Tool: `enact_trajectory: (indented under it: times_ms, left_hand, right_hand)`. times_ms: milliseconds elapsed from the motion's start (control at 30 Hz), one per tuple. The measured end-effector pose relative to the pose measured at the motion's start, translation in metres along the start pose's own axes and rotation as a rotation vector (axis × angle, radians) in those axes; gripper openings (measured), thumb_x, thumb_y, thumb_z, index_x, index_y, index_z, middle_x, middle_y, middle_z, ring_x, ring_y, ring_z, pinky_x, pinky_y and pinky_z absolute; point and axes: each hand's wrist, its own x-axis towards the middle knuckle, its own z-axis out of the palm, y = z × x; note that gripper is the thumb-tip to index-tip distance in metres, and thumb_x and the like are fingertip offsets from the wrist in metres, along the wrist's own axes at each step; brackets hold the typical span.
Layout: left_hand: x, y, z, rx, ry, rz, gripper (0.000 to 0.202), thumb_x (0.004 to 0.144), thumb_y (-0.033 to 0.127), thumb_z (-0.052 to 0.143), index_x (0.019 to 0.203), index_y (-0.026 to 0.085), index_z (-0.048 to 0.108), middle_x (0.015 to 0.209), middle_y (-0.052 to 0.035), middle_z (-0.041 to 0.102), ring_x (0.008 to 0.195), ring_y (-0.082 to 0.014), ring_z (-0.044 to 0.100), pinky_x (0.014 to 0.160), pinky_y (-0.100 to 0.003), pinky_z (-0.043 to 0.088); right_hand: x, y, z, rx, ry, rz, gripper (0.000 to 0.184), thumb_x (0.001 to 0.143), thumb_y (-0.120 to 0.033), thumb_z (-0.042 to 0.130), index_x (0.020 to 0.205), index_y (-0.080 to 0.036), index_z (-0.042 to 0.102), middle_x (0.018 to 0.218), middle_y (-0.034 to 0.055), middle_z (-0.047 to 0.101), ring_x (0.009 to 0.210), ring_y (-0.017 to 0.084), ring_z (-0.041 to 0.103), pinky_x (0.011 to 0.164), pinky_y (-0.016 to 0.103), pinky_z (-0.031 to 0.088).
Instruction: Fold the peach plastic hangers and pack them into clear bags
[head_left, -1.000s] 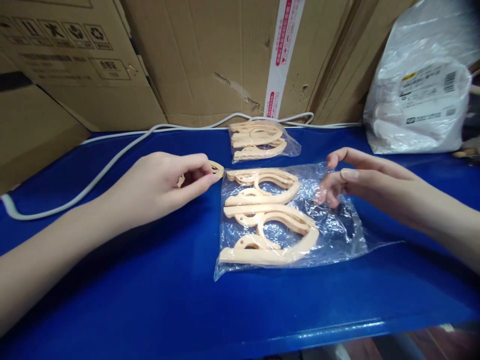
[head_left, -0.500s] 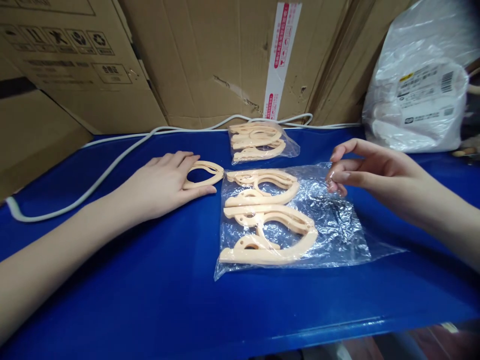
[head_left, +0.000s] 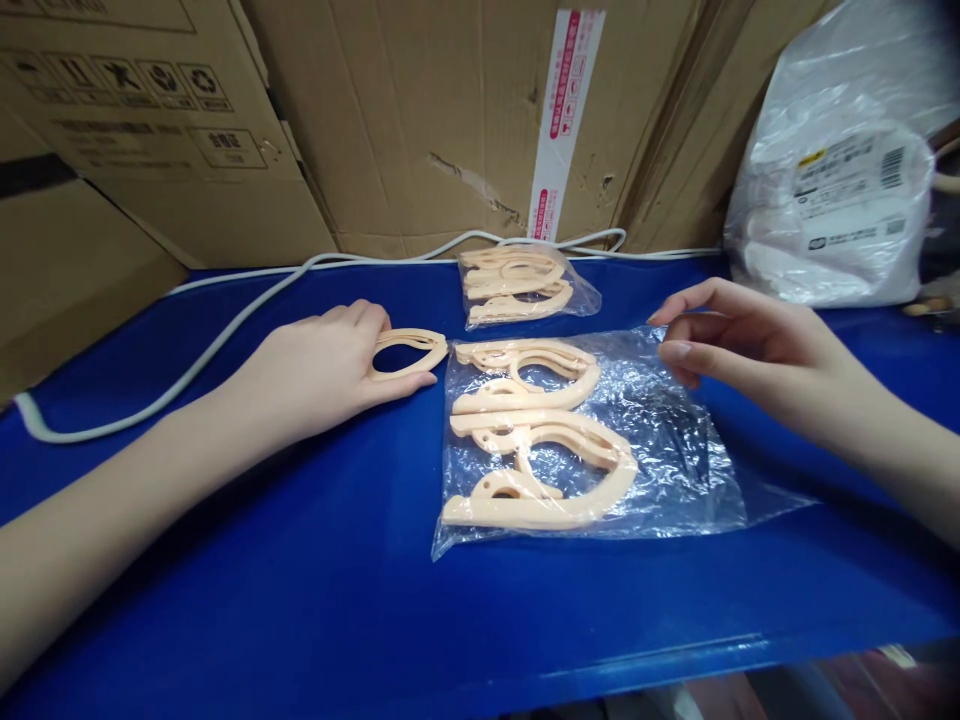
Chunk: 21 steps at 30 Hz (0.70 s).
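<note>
My left hand (head_left: 330, 358) is closed over a beige folding clothes hanger (head_left: 429, 346) lying on the blue table. Fingers and palm hide one end of it, and its looped end points right. Just right of that lies a clear plastic bag (head_left: 675, 470) with two folded beige hangers (head_left: 577, 505) inside, one nearer me than the other. Over the bag's far right corner hovers my right hand (head_left: 750, 340), its fingers loosely bent, thumb and forefinger apart, nothing visible between them.
Behind the large bag sits a smaller clear bag of beige hangers (head_left: 517, 285). A white cable (head_left: 247, 312) runs along the back and left. Cardboard boxes (head_left: 450, 110) wall the rear and left. At the back right stands a white plastic package (head_left: 832, 200).
My left fingers have curled in around the hanger, where they lay flatter before. My right thumb and fingers have spread apart and lifted slightly from the bag's edge.
</note>
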Motion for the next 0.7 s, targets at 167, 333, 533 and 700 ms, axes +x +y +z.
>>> enact_trajectory:
  times_ms: [167,333,533,700]
  left_hand:
    - [-0.003,0.001,0.004,-0.090,0.178,-0.010,0.058,0.080,0.076,0.044,0.093,0.021,0.058,0.083,-0.0060,0.063,0.076,-0.0260,0.064,0.059,-0.037,0.047]
    - [-0.003,0.001,0.005,-0.188,0.261,-0.098,0.067,0.071,0.083,0.051,0.097,0.022,0.062,0.074,-0.0047,0.064,0.076,-0.0291,0.066,0.070,-0.044,0.049]
    - [-0.008,0.012,-0.010,-0.134,0.430,0.020,0.071,0.072,0.086,0.048,0.103,0.023,0.060,0.077,-0.0034,0.066,0.071,-0.0253,0.065,0.062,-0.038,0.045]
    - [-0.031,0.043,-0.032,-0.157,0.666,0.298,0.068,0.075,0.078,0.058,0.101,0.015,0.058,0.088,-0.0080,0.066,0.079,-0.0264,0.064,0.075,-0.041,0.047]
  right_hand:
    - [-0.005,-0.003,0.001,-0.351,0.096,-0.133,0.024,0.089,-0.039,0.065,0.107,-0.023,0.061,0.080,-0.0017,0.060,0.071,0.013,0.056,0.063,0.024,0.045]
    - [-0.008,-0.010,0.001,-0.427,0.129,-0.224,0.016,0.092,-0.033,0.063,0.104,-0.023,0.062,0.084,-0.0014,0.062,0.071,0.012,0.057,0.060,0.023,0.044]
    - [-0.007,-0.014,0.002,-0.430,0.033,-0.336,0.010,0.093,-0.026,0.061,0.102,-0.022,0.061,0.092,-0.0008,0.064,0.080,0.011,0.059,0.073,0.023,0.045]
    - [-0.011,-0.027,0.003,-0.387,-0.094,-0.337,0.021,0.093,-0.033,0.063,0.113,-0.026,0.061,0.107,-0.0017,0.065,0.099,0.014,0.060,0.086,0.021,0.046]
